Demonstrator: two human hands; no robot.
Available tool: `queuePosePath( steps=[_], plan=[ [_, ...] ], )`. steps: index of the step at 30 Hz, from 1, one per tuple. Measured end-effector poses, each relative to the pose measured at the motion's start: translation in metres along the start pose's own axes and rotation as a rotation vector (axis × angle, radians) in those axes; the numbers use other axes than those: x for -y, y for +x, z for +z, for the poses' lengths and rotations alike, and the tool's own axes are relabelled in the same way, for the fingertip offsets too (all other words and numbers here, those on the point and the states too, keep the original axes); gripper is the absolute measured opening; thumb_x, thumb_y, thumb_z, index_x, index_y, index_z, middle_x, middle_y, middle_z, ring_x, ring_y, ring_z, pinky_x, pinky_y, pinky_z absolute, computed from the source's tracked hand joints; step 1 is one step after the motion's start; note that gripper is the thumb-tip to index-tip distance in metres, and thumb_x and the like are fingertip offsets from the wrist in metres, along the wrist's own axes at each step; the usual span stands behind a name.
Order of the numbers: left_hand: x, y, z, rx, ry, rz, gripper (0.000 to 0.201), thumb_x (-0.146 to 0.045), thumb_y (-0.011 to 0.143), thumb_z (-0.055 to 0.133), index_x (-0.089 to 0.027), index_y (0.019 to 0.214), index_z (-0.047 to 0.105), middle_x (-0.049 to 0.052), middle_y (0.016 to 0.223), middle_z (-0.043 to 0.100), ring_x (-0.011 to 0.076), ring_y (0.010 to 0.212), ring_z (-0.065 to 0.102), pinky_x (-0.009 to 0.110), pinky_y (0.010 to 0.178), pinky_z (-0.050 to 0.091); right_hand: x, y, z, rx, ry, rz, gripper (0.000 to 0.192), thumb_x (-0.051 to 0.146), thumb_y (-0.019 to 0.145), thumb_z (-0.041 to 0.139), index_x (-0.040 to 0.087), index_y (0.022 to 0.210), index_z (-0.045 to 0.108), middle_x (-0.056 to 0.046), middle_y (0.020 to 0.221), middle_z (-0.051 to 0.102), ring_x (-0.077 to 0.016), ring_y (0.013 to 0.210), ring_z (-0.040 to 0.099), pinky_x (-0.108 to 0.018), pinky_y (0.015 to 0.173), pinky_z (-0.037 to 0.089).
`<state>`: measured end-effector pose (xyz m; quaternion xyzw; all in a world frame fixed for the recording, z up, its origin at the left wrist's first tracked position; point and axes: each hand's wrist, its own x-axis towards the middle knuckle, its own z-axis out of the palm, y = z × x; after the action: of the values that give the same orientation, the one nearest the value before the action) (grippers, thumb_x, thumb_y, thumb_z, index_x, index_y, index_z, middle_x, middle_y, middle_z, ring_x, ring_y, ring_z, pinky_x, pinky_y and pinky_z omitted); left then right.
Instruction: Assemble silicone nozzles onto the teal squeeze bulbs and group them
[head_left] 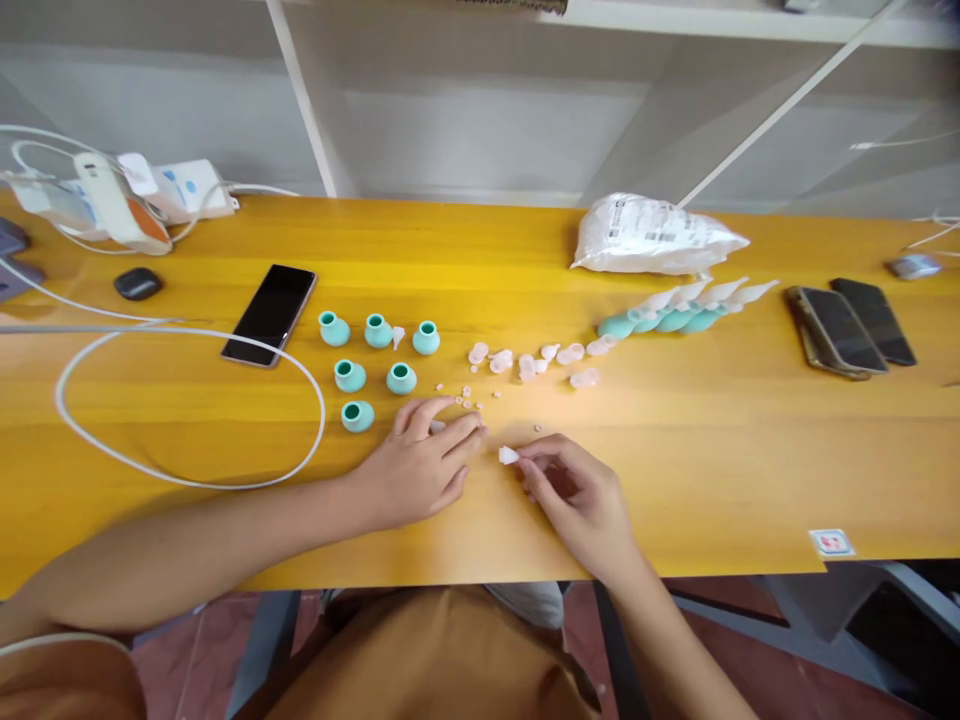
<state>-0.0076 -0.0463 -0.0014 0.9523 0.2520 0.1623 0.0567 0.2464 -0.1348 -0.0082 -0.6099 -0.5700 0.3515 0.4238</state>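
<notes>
A yellow-brown wood-grained table (712,450) carries six open, teal, round-bellied pots (401,380) left of centre, small pale pink rings (466,391) and translucent pale pink cups (500,361) mid-table, and a row of teal bulbs (697,320) with pointed pale tops near a white plastic parcel (652,235). A slim black phone (271,315) lies left.

desk (765,470): orangey-yellow wood-grain top, kinda shiny | behind it: plain grey panels (487,145), pale slanted strips (301,100) | up top: whitish shelf (690,25) | floor (720,660): reddish tiles, pretty shadowy
</notes>
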Motion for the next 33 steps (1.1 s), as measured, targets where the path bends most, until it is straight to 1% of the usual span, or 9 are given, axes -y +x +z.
queuePosePath(
  steps=[4,7,11,15,17,19,23,28,33],
  plan=[
    [0.0023,0.0026,0.0004,-0.071,0.040,0.010,0.038,-0.023,0.110,0.065,-0.013,0.146,0.072,0.009,0.149,0.078,0.0371,0.141,0.054,0.053,0.117,0.043,-0.0008,-0.0021,0.0016,-0.006,-0.128,-0.141,0.009,0.030,0.113,0.067,0.026,0.111,0.074,-0.003,0.097,0.075,-0.0146,0.069,0.069,-0.029,0.062,0.056],
    [0.0038,0.0031,0.0000,-0.095,0.037,0.025,0.033,-0.022,0.110,0.065,-0.014,0.141,0.075,0.008,0.144,0.081,0.0360,0.138,0.057,0.052,0.114,0.044,-0.0003,-0.0014,0.0014,-0.010,-0.165,-0.186,0.007,0.025,0.113,0.066,0.026,0.112,0.073,-0.002,0.097,0.075,-0.0143,0.072,0.070,-0.028,0.064,0.057],
    [0.0049,0.0018,-0.0008,-0.082,0.043,0.022,0.036,-0.020,0.106,0.068,-0.019,0.142,0.074,0.010,0.142,0.079,0.0370,0.137,0.058,0.054,0.110,0.046,0.0015,-0.0006,0.0014,-0.007,-0.194,-0.222,0.008,0.021,0.112,0.066,0.025,0.113,0.072,-0.002,0.098,0.074,-0.0138,0.074,0.071,-0.026,0.066,0.057],
    [0.0054,0.0012,-0.0001,-0.067,0.061,0.018,0.042,-0.020,0.104,0.069,-0.020,0.146,0.073,0.012,0.151,0.074,0.0392,0.139,0.055,0.056,0.111,0.045,0.0023,0.0000,0.0017,-0.009,-0.226,-0.260,0.008,0.018,0.112,0.067,0.025,0.113,0.071,-0.001,0.098,0.074,-0.0125,0.074,0.069,-0.025,0.065,0.056],
    [0.0057,0.0013,0.0007,-0.059,0.066,0.026,0.043,-0.020,0.105,0.068,-0.017,0.147,0.072,0.011,0.159,0.070,0.0401,0.140,0.053,0.057,0.112,0.044,0.0019,0.0002,0.0017,-0.007,-0.234,-0.272,0.009,0.017,0.111,0.067,0.025,0.114,0.071,-0.001,0.098,0.074,-0.0118,0.075,0.069,-0.024,0.066,0.056],
    [0.0063,0.0011,0.0015,-0.057,0.062,0.045,0.043,-0.020,0.105,0.066,-0.016,0.148,0.072,0.008,0.160,0.071,0.0403,0.141,0.051,0.057,0.114,0.043,0.0013,0.0002,0.0015,-0.008,-0.239,-0.282,0.011,0.016,0.111,0.067,0.024,0.115,0.071,-0.001,0.098,0.073,-0.0117,0.075,0.070,-0.024,0.066,0.057],
    [0.0083,-0.0009,0.0041,-0.102,0.042,0.082,0.039,-0.018,0.107,0.065,-0.015,0.145,0.073,0.008,0.149,0.078,0.0387,0.138,0.054,0.054,0.112,0.042,0.0008,0.0000,0.0011,-0.008,-0.248,-0.309,0.012,0.014,0.111,0.066,0.024,0.116,0.070,-0.002,0.099,0.074,-0.0123,0.076,0.072,-0.024,0.068,0.059],
    [0.0100,-0.0021,0.0060,-0.162,0.035,0.111,0.028,-0.012,0.108,0.067,-0.017,0.133,0.077,0.009,0.128,0.084,0.0327,0.130,0.061,0.048,0.106,0.042,0.0007,-0.0005,0.0013,-0.003,-0.247,-0.316,0.012,0.015,0.111,0.066,0.024,0.118,0.070,-0.002,0.100,0.073,-0.0121,0.076,0.072,-0.025,0.068,0.060],
    [0.0076,0.0004,0.0009,-0.171,0.040,0.075,0.024,-0.014,0.111,0.064,-0.016,0.133,0.075,0.008,0.123,0.084,0.0292,0.119,0.061,0.044,0.099,0.042,0.0015,-0.0009,-0.0005,0.018,-0.223,-0.263,0.009,0.018,0.112,0.066,0.025,0.116,0.071,-0.002,0.099,0.073,-0.0127,0.076,0.071,-0.026,0.067,0.058]
  ],
)
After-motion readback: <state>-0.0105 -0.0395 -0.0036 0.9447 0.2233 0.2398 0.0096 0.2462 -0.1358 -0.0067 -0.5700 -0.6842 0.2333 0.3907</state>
